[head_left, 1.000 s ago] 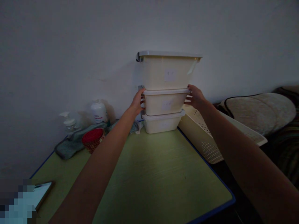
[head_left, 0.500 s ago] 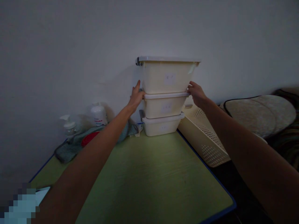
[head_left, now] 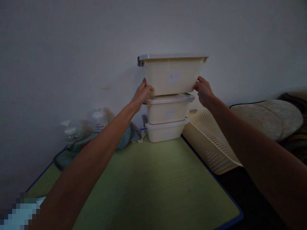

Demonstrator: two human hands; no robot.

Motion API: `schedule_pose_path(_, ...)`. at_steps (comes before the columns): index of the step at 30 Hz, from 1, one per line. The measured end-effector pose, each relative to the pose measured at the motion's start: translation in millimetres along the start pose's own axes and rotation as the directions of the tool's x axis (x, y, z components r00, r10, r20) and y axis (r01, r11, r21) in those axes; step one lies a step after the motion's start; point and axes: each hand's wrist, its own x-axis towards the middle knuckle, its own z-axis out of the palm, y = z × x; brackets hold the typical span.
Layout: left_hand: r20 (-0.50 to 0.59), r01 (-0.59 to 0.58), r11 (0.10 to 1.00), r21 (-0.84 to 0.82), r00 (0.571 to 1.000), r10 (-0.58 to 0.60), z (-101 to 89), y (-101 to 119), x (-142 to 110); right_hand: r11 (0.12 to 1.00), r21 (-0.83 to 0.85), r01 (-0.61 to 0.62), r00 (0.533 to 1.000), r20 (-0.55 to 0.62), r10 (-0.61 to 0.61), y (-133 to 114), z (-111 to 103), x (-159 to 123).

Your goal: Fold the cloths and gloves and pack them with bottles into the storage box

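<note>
Because the wide lidded storage box (head_left: 174, 76) would tip if gripped at one end, the left hand (head_left: 141, 95) and right hand (head_left: 204, 91) seem to share its weight, fingers clamped on its opposite lower ends. It sits directly over two smaller lidded boxes (head_left: 170, 113), stacked at the green surface's (head_left: 155, 175) far edge, perhaps for the wall's (head_left: 100, 41) support; contact below is unclear.

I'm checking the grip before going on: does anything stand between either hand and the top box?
Nothing visible does: the left hand is at the lower left of the top box, the right hand at its lower right corner. The middle box stands directly below; whether the two boxes touch, I cannot tell.
</note>
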Motion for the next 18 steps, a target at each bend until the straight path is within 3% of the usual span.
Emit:
schedule_pose_path(3, 0.058, -0.240, 0.968, 0.067, 0.970, 0.237, -2.6, 10, 4, 0.997, 0.077, 0.011, 0.998, 0.059, -0.016, -16, -6, 0)
schedule_pose_path(6, 0.127, -0.356, 0.926, 0.125, 0.932, 0.341, -8.2, 19, 0, 0.983, 0.181, 0.024, 0.993, 0.110, -0.045, -28, -13, -8)
schedule_pose_path(9, 0.162, -0.455, 0.872, 0.179, 0.888, 0.430, -14.9, 27, -16, 0.952, 0.286, 0.113, 0.982, 0.115, -0.152, -36, -18, -31)
schedule_pose_path(13, 0.173, -0.476, 0.860, 0.181, 0.877, 0.449, -21.9, 38, -53, 0.950, 0.265, 0.163, 0.980, 0.067, -0.187, -47, -22, -75)
schedule_pose_path(18, 0.151, -0.394, 0.898, 0.197, 0.917, 0.369, -31.5, 47, -104, 0.969, 0.210, 0.133, 0.990, 0.017, -0.140, -59, -20, -130)
